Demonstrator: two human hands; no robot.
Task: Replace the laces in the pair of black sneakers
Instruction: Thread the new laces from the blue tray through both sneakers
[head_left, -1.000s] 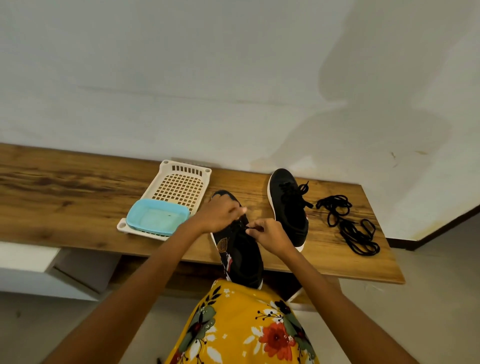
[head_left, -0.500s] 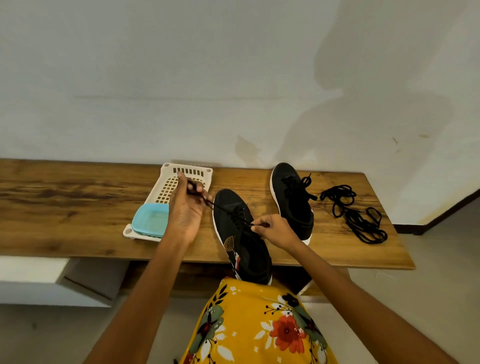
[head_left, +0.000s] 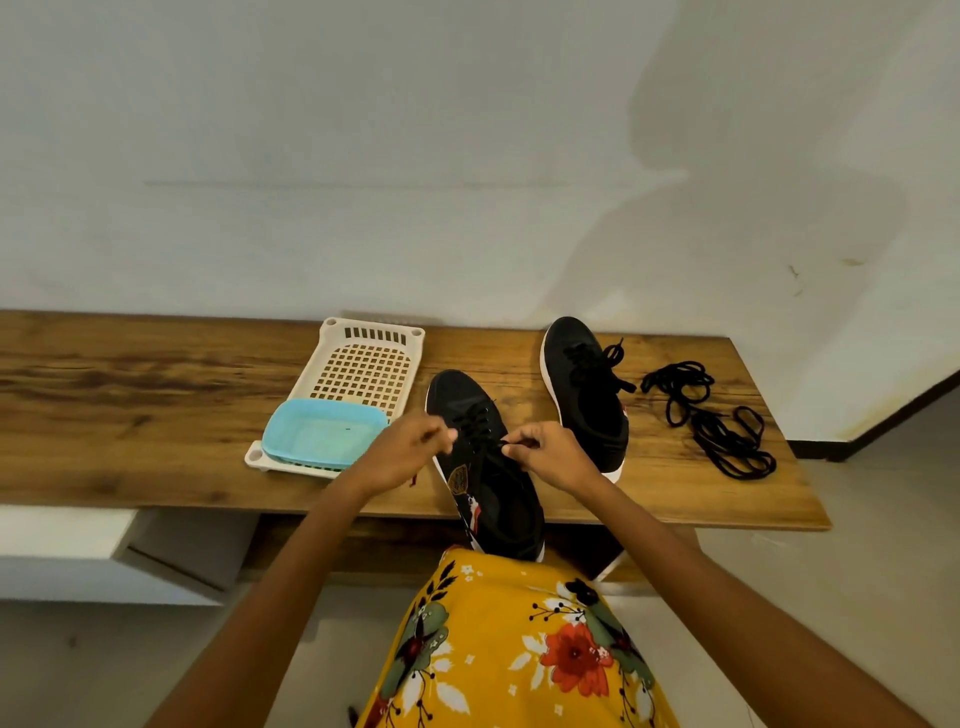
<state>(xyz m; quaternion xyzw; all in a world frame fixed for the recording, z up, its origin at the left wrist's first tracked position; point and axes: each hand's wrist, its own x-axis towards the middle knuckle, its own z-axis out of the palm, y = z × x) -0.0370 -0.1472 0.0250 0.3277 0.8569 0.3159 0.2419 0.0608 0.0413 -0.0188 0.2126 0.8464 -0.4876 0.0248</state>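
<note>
Two black sneakers lie on a wooden bench (head_left: 130, 415). The near sneaker (head_left: 485, 473) points away from me, its heel hanging over the front edge. My left hand (head_left: 410, 452) pinches one end of its black lace at the shoe's left side. My right hand (head_left: 545, 452) pinches the other lace end (head_left: 511, 444) at the right side, over the eyelets. The far sneaker (head_left: 584, 389) stands to the right with its lace tied in a bow. A loose pile of black laces (head_left: 711, 415) lies further right on the bench.
A white perforated plastic tray (head_left: 363, 364) sits left of the near sneaker, with a light blue lid (head_left: 322, 431) resting on its near end. A wall rises right behind the bench. My yellow flowered garment (head_left: 519, 649) fills the bottom centre.
My left hand, which had pulled the lace out to the left over the tray, has come back close to the sneaker. Both hands now meet over the eyelets.
</note>
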